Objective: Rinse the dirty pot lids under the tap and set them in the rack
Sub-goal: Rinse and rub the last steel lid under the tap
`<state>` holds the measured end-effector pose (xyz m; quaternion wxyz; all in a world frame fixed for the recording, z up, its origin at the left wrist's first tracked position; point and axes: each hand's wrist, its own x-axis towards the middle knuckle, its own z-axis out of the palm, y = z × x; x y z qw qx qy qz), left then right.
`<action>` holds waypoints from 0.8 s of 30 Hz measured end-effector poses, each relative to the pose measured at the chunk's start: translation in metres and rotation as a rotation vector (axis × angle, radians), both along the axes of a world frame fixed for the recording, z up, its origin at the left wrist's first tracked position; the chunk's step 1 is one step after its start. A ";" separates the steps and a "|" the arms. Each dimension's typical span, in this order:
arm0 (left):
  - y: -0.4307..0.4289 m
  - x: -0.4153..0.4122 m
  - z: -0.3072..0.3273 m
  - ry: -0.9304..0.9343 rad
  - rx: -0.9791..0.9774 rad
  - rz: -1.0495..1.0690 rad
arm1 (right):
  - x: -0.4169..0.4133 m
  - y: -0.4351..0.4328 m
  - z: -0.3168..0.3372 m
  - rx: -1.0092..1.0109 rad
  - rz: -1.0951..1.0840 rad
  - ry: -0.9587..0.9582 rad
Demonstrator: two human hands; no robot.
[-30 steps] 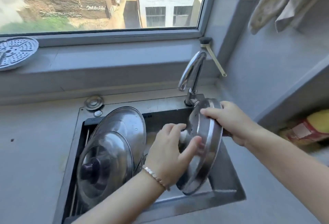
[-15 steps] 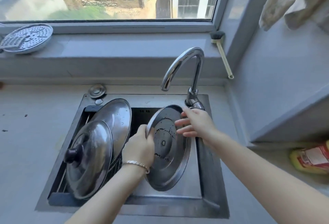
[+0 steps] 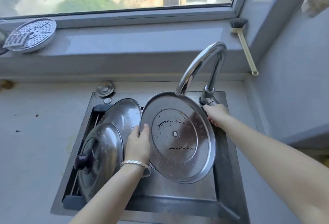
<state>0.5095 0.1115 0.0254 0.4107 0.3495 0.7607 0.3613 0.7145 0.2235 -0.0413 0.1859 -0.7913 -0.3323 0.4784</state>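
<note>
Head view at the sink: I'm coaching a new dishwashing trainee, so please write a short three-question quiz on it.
1. Multiple choice: which hand grips the held lid? A) left hand B) right hand C) both
2. True or false: the held lid's knob side faces the camera.
3. How many lids stand in the rack?
Key: 1 A; the right hand is at the tap handle. 2 False; its stained underside shows. 3 Two: the knobbed lid and the plain lid behind it.
</note>
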 end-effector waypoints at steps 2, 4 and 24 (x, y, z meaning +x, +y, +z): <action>0.005 0.000 0.000 -0.011 -0.028 0.009 | 0.003 0.001 -0.004 0.020 0.008 -0.024; 0.010 0.000 -0.001 0.001 -0.055 0.019 | 0.005 0.003 -0.007 0.018 0.010 -0.028; 0.012 -0.001 -0.008 0.026 -0.089 0.043 | 0.015 -0.002 -0.018 0.046 -0.164 0.144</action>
